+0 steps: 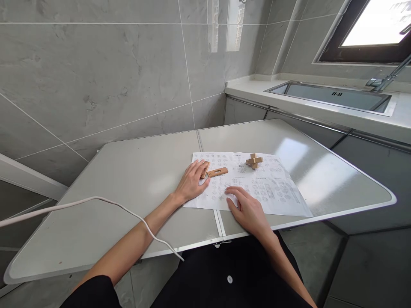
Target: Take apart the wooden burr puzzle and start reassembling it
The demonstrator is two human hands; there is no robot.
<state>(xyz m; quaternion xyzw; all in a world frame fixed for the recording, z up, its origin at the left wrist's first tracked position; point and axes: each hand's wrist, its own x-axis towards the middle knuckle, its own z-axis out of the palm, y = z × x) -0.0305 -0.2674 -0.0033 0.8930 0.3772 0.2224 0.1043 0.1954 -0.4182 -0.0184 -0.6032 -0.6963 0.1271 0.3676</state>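
Head view: our left hand (192,183) lies on the instruction sheet (276,194), fingers over a short wooden piece (205,169); whether they grip it we cannot tell. Just beside it lies a slotted wooden bar (217,172). Our right hand (248,209) rests flat and released on the sheet. Farther along the paper sits a wooden cross puzzle (254,161).

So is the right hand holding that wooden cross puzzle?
No, the right hand lies flat on the paper sheet, and the wooden cross puzzle sits apart from it, untouched.
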